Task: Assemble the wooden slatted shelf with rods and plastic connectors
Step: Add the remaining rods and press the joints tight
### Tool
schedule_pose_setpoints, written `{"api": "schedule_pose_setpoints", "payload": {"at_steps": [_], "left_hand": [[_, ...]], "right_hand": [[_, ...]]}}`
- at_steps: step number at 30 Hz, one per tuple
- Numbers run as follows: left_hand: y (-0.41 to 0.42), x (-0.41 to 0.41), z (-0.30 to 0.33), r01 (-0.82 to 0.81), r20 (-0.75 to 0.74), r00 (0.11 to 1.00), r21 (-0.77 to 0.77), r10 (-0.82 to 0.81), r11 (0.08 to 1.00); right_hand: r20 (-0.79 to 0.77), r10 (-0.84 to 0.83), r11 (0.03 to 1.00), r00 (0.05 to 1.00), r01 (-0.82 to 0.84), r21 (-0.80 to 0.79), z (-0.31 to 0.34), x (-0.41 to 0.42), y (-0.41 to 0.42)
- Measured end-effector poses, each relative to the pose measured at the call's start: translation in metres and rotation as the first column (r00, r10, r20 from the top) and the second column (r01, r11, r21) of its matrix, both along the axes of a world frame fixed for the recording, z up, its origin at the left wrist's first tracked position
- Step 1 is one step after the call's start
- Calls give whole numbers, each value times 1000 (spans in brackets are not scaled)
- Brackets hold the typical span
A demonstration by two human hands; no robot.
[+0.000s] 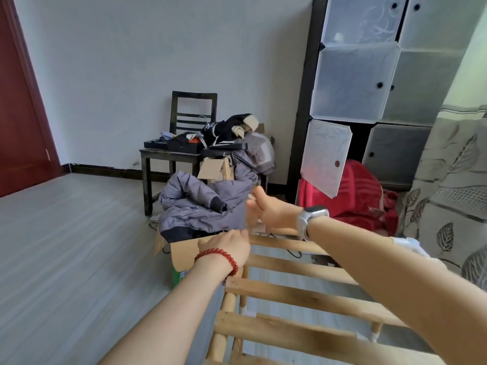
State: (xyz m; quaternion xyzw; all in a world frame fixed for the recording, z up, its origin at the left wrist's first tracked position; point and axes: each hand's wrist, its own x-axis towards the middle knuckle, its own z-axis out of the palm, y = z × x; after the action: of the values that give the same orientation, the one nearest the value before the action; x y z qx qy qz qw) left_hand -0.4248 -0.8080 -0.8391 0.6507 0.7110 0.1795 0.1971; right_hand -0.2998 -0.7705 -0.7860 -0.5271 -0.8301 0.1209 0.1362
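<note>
- Wooden slatted shelf is lying in the lower middle of the view above the grey floor, its pale slats running across between round rods.
- White plastic connectors are showing where the rods meet near the right side and at the lower left.
- Left hand, wearing a red bead bracelet, is resting at the far left corner of the shelf; its fingers are curling over the end of the top slat, though what they are gripping is partly hidden.
- Right hand, with a silver watch on the wrist, is hovering just beyond the far edge of the shelf; its fingers are blurred, so I cannot tell whether they are spread or pinching something.
- Cardboard box is sitting just beside the left hand, with a grey padded jacket heaped over it.
- Dark wooden chair is standing against the wall behind, piled with clothes and boxes.
- Translucent cube cabinet is rising at the right, one lower door hanging open over a red blanket.
- Leaf-patterned fabric is filling the right edge, and a red door the left.
</note>
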Motion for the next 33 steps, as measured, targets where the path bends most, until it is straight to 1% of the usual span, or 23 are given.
{"api": "schedule_pose_setpoints", "payload": {"at_steps": [1, 2, 4, 5, 7, 8, 10, 12, 14, 16, 18, 21, 24, 29, 31, 33], "left_hand": [[-3, 2, -2, 5, -19, 1000, 7, -5, 1000], [-3, 2, 0, 11, -24, 1000, 10, -11, 1000], [-5, 1, 5, 29, -60, 998, 27, -27, 999], [-5, 0, 7, 38, -85, 996, 41, -34, 998], [-6, -2, 7, 60, -187, 981, 71, -46, 996], [-7, -2, 6, 71, -241, 969, 89, -48, 994], [-9, -5, 7, 98, -323, 945, 135, -50, 986], [-9, -7, 11, 148, -413, 909, 194, -56, 970], [-9, -5, 18, 203, -469, 881, 265, -58, 942], [-10, 1, 27, 246, -477, 875, 303, -77, 921], [-17, 14, 41, 287, -465, 876, 291, -127, 913], [-35, 34, 59, 399, -434, 858, 230, -273, 888], [-69, 55, 70, 516, -437, 805, 185, -401, 836], [-145, 95, 60, 657, -402, 726, 168, -558, 735], [-184, 110, 46, 703, -375, 686, 123, -623, 701], [-216, 121, 30, 731, -407, 646, 83, -646, 678]], "right_hand": [[-11, -7, 1000, 1000, 8, 11, 10, 0, 6], [-99, 3, 997, 995, 4, 74, 29, -2, 9], [-323, 34, 981, 946, 31, 193, 46, -3, 13], [-321, 41, 981, 946, 23, 193, 44, -3, 12], [-105, 3, 998, 994, 3, 62, 11, 0, 7], [-44, -12, 1000, 999, 12, -4, -3, 8, 4], [-87, -51, 999, 995, 50, -14, -4, 23, 6], [-127, -103, 993, 986, 109, 37, 14, 36, 5], [-151, -119, 989, 981, 131, 73, 28, 46, -4], [-115, -120, 986, 986, 131, 100, 32, 55, -17], [-109, -143, 981, 984, 156, 116, 39, 69, -32], [-121, -174, 972, 977, 190, 136, 50, 85, -56], [-137, -193, 966, 972, 213, 146, 57, 97, -96], [-140, -217, 962, 966, 237, 139, 54, 126, -162], [-163, -235, 960, 958, 255, 119, 46, 144, -198], [-179, -291, 944, 940, 312, 103, 39, 162, -238]]}}
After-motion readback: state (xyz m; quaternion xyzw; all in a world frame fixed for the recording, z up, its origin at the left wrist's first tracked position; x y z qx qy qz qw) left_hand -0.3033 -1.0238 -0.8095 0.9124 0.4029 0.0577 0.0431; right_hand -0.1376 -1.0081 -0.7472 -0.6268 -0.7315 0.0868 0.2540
